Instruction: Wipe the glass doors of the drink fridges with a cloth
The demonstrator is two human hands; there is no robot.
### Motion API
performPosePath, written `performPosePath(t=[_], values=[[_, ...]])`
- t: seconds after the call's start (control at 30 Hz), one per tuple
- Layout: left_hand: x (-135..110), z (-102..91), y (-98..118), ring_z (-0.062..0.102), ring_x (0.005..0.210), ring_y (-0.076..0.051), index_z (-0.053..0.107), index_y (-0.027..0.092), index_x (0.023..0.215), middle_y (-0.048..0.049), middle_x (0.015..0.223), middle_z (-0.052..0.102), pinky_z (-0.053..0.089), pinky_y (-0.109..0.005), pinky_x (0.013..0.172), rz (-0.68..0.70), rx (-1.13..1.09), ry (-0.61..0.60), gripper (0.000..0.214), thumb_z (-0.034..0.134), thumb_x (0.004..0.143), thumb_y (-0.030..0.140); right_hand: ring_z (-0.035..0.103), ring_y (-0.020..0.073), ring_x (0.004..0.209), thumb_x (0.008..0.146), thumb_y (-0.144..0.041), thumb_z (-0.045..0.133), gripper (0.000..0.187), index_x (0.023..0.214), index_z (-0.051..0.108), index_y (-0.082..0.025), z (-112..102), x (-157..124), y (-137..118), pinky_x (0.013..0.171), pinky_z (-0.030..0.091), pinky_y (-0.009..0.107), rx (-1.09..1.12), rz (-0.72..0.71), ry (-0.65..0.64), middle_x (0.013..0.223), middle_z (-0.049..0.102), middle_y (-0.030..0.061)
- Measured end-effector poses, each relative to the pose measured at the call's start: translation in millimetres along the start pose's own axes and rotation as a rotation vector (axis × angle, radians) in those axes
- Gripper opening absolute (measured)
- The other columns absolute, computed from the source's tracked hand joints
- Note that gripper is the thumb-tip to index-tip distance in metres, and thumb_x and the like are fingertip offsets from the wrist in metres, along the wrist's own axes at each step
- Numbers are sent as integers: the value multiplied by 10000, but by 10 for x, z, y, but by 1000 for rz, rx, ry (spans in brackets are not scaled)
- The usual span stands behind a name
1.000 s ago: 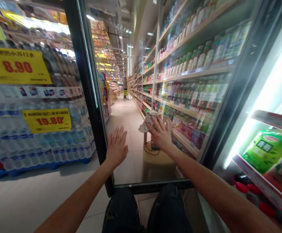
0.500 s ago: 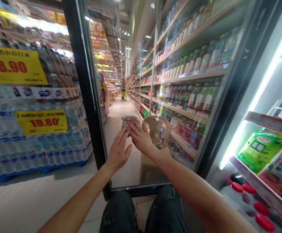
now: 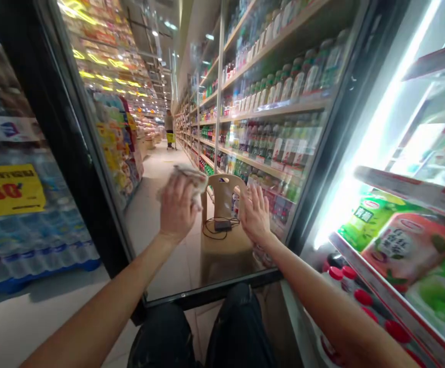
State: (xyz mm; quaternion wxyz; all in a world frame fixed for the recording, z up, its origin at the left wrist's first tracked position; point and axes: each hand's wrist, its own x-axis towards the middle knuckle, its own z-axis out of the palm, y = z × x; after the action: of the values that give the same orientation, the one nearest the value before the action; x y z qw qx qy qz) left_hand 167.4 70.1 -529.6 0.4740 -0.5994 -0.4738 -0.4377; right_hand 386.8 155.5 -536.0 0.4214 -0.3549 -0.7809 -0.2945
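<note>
A glass door (image 3: 161,286) with a black frame stands in front of me. Against its pane, my left hand (image 3: 178,207) holds a crumpled, pale grey cloth (image 3: 192,176) under its fingers and palm; the hand is slightly blurred. Off to the right, my right hand (image 3: 255,213) has its fingers stretched out, with the palm facing the pane and nothing in it. Whether that palm touches the glass, I cannot tell. Beyond the glass stands a tan plastic chair (image 3: 228,250), bearing a small dark device (image 3: 222,225) with a looped cord.
On the right, a lit cooler shelf (image 3: 395,301) bears green and pink packs (image 3: 410,245), with red-capped bottles (image 3: 335,276) below. Wrapped water bottles (image 3: 38,245) are stacked at left. A person (image 3: 169,125) stands far down the aisle.
My hands were close together at the cloth and are now apart. The cloth is now under my left hand, further left; my right hand has moved right, off it. The view has shifted.
</note>
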Motion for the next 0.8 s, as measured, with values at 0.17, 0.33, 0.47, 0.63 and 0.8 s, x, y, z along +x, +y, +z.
performPosePath(t=[0.17,0.33,0.47,0.63,0.8], values=[[-110,-13,-3,261,1358,-214,426,210,1286,-81,1371,453,260,-415,1094,215,27,-221,435,454,853,188,147,253,1383,825,-188,433,539,1358,360,-222,46,-137,0,1070,228,499,-11,-55,-19,1469,271,107],[66,-294,-393,150,1389,-263,329,177,1349,-119,1481,245,218,-474,1112,-93,150,-45,526,466,842,208,110,254,1392,801,-149,443,594,1383,325,-187,88,-150,34,1088,192,509,9,-34,-42,1485,239,110],[-248,-232,-281,189,1382,-226,407,176,1284,-102,1384,426,234,-416,1111,265,111,-216,447,459,841,159,46,262,1400,794,-125,434,585,1370,338,-161,166,-185,-2,1081,198,539,-5,-30,3,1479,245,129],[-7,-152,-221,223,1372,-218,407,176,1285,-97,1391,420,225,-422,1112,143,87,-133,436,443,851,174,33,259,1401,782,-96,430,615,1382,316,-173,213,-192,-25,1081,221,541,-16,-49,48,1493,207,113],[257,-31,-41,143,1392,-239,395,130,1303,-129,1422,369,189,-450,1116,80,37,-57,452,417,852,159,55,266,1400,800,-90,435,615,1391,301,-190,217,-196,0,1078,232,561,42,-68,71,1493,206,118]])
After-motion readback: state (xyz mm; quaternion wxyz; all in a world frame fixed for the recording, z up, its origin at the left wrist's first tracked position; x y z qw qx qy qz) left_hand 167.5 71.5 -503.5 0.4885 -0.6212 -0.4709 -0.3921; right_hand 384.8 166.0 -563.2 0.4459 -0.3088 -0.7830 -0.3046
